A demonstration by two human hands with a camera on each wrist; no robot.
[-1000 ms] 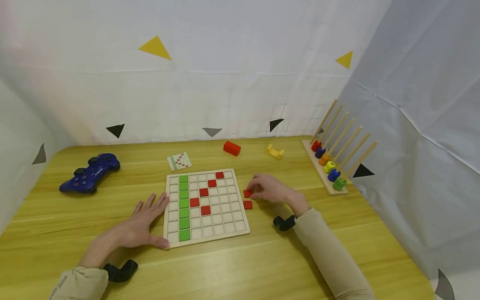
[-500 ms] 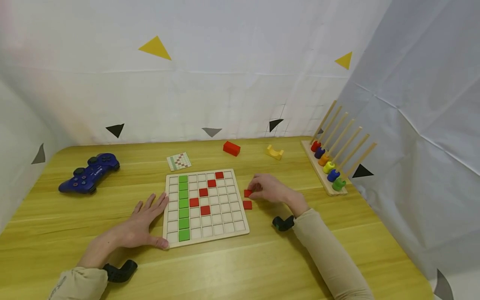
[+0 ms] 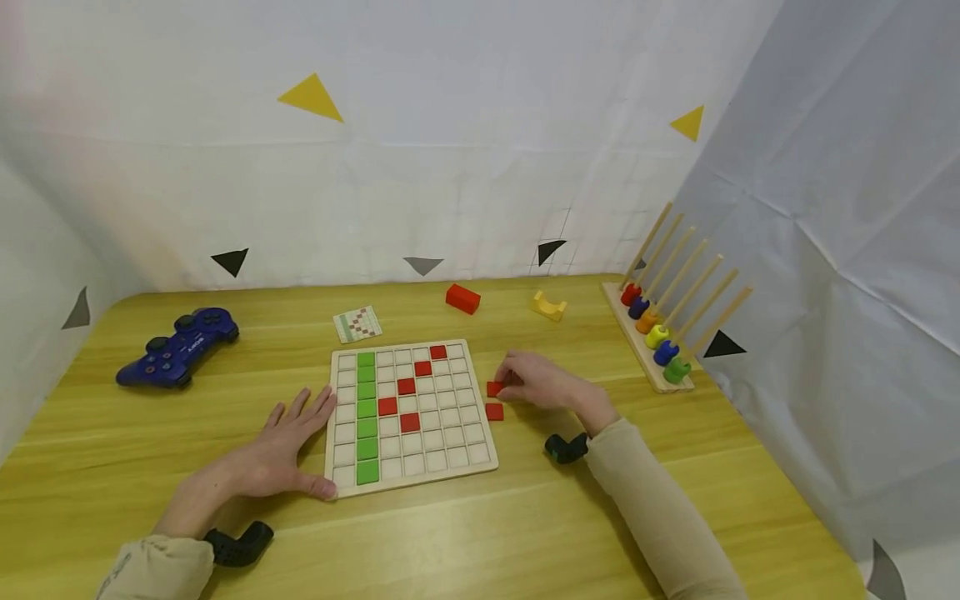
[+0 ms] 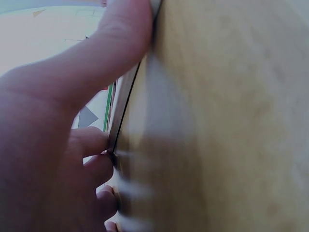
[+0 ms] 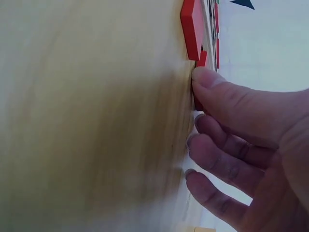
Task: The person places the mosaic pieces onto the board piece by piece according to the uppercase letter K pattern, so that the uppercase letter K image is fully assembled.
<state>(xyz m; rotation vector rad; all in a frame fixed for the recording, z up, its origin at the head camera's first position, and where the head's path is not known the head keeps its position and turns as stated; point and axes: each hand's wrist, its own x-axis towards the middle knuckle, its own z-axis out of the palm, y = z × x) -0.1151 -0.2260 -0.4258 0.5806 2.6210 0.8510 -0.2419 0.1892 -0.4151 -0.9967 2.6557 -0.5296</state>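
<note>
A square wooden grid board [image 3: 450, 467] lies on the table, with a column of green tiles [image 3: 367, 408] and several red tiles [image 3: 409, 422] set in its cells. My left hand [image 3: 273, 454] is spread flat at the board's left side, thumb at the near corner and fingertips along the edge. Off the right edge, my right hand [image 3: 536, 379] pinches a red tile [image 5: 198, 99] between thumb and curled index finger, low at the tabletop. A second loose red tile [image 3: 494, 412] lies just nearer to me.
Behind the board lies a small pattern card [image 3: 357, 324]. Farther back are a red block [image 3: 462, 298] and a yellow arched block [image 3: 549, 306]. A blue game controller [image 3: 180, 348] sits at left; a wooden peg rack [image 3: 652, 358] with coloured pieces stands at right.
Both hands and the tiles keep their places. Only a very slight shift of the head view shows.
</note>
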